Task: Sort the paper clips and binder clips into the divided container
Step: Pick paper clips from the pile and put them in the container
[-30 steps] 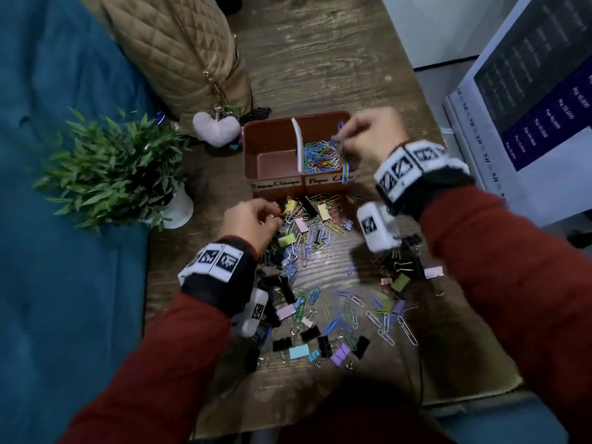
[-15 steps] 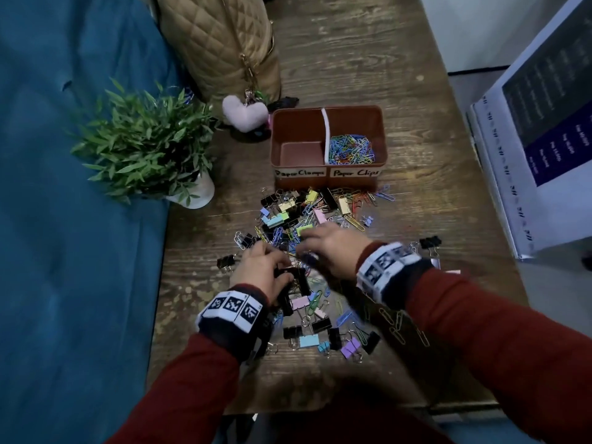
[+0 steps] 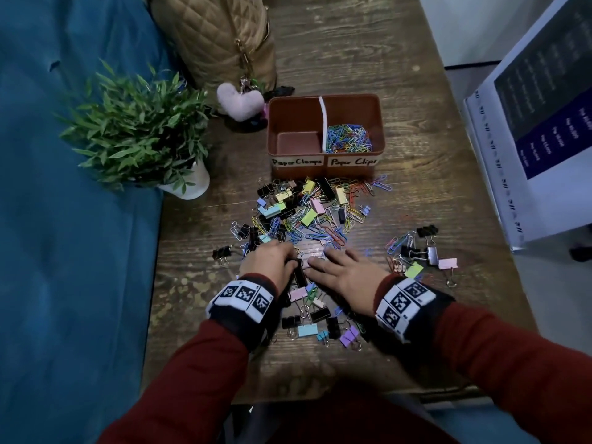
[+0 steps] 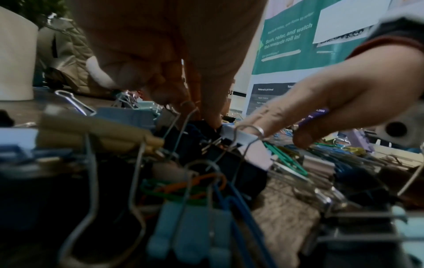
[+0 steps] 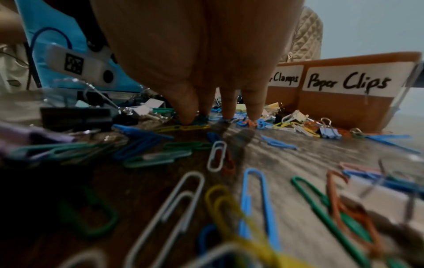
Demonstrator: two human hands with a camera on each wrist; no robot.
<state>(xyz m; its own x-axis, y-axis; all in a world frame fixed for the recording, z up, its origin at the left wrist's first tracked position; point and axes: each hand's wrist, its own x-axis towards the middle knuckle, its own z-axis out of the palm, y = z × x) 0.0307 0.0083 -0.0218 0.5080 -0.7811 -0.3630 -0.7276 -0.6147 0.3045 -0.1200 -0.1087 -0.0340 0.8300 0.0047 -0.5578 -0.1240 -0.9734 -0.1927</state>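
The brown divided container point(image 3: 381, 123) stands at the table's middle. Its right compartment, labelled Paper Clips point(image 5: 346, 83), holds coloured paper clips point(image 3: 347, 139); the left compartment point(image 3: 298, 143) looks bare. A mixed pile of paper clips and binder clips point(image 3: 307, 213) spreads from the container toward me. My left hand point(image 3: 282, 256) sits curled over the pile's near part, fingers and thumb closing on a black binder clip point(image 3: 300, 273). Beside it, my right hand point(image 3: 326, 261) lies flat, and its straight fingertips point(image 5: 187, 120) press on paper clips on the wood.
A potted plant point(image 3: 137, 133) stands at the table's left edge, with a quilted tan bag point(image 3: 217, 36) and a pink heart charm point(image 3: 238, 100) behind it. A printed board point(image 3: 544, 123) leans at the right. Blue fabric point(image 3: 64, 235) borders the left side.
My right hand has come back from over the paper clip compartment down to the pile. My left hand has moved toward me and sits beside it.
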